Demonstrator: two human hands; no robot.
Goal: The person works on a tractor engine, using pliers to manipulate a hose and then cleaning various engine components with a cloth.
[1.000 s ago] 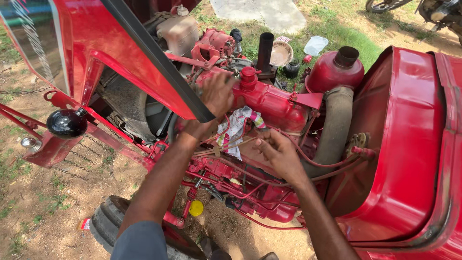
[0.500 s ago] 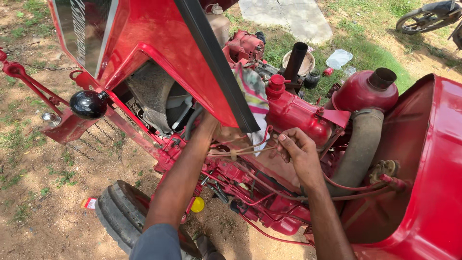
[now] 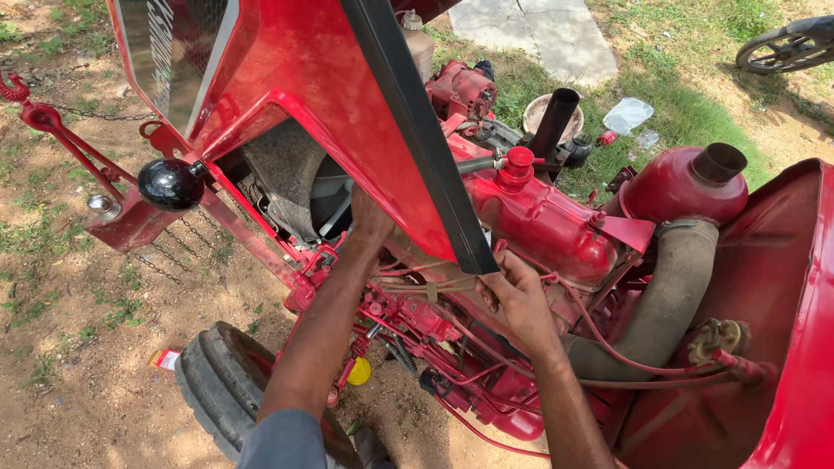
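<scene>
From the head camera, a red tractor fills the view with its hood [image 3: 287,78] tilted up and forward, the black rubber edge strip [image 3: 417,130] of that hood running diagonally down across the middle. Both of the person's bare arms reach into the exposed engine bay.

The left hand [image 3: 369,221] is pushed up under the raised hood, just beside the grey radiator [image 3: 287,187]. Its fingers are hidden behind the hood panel, so whether they are spread or gripping cannot be told. The right hand [image 3: 512,295] sits just below the lower end of the black strip — its fingers are curled together and touch the strip's tip, with the palm over the thin tan and red fuel lines [image 3: 417,282] that run along the engine's side.

Behind the right hand lies the red engine block [image 3: 543,226], topped by a red filler cap [image 3: 519,159] and, further back, a black exhaust pipe [image 3: 556,117]. To the right stands a red air cleaner canister [image 3: 686,182] joined to a thick grey hose [image 3: 669,295]. Below the arms a front tyre [image 3: 217,382] rests on bare dirt, and a small yellow cap [image 3: 359,371] shows near the engine's underside. On the left a black round knob [image 3: 169,182] sticks out from the red front frame — a chain [image 3: 95,113] hangs near it.
</scene>
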